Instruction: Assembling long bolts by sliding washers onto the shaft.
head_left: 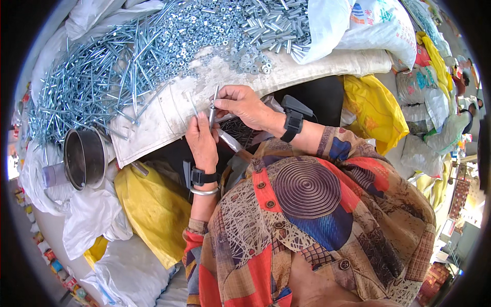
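Over the near edge of a whitish cloth, both my hands meet at an expansion bolt, a threaded rod with a wider metal part around it, held roughly upright. My left hand grips its lower part; a second thin threaded rod sticks up beside those fingers. With thumb and fingertips, my right hand pinches the bolt higher up, and what small part lies under that thumb is hidden. Beyond them lie long bolts, nuts, washers and metal sleeves, each heaped together.
A dark round metal pot lies tipped at the left. Yellow sacks hang on either side below the cloth's edge. A white printed sack borders the sleeves. Dark metal pieces lie below my hands; filled bags stand at right.
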Tool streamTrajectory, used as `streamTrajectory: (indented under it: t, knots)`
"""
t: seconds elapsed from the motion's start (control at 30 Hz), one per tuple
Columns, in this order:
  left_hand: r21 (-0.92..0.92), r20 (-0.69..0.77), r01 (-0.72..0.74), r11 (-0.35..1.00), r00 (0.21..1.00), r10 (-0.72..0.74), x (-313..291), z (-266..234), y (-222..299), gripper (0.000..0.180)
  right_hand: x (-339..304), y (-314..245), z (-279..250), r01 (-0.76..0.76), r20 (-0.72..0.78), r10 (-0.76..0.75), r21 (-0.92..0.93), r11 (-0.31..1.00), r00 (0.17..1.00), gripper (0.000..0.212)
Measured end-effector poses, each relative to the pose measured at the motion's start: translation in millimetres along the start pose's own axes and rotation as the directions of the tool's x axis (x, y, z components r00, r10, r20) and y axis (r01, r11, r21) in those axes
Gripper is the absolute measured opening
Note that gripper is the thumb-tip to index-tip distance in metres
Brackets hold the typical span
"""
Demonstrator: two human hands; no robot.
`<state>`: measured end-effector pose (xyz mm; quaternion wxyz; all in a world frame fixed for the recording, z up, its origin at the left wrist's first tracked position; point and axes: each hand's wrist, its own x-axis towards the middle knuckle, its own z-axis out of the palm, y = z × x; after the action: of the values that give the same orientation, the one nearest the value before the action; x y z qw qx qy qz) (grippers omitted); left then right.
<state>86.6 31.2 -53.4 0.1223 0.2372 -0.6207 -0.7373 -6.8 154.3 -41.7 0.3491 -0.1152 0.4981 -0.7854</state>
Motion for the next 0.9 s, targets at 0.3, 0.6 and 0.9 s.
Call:
streamTrajectory:
  t: [0.3, 0.6, 0.9]
  knots:
    - [-0.039, -0.089, -0.234, 0.971, 0.969, 0.230, 27.0, -12.9, 39.8, 0.019, 24.4, -61.7, 6.5, 0.488, 0.272, -0.464, -0.750, 0.447, 0.843, 0.015]
    - [0.294, 0.210, -0.505, 0.811, 0.862, 0.461, 43.6, 1.0, 70.6, 0.019, 30.9, -34.5, 10.5, 0.579, 0.392, -0.481, -0.743, 0.337, 0.784, 0.019]
    - [0.486, 0.161, -0.464, 0.740, 0.880, 0.447, 50.0, 4.9, 75.4, 0.020, 50.1, -26.8, 7.2, 0.391, 0.301, -0.400, -0.906, 0.162, 0.865, 0.034]
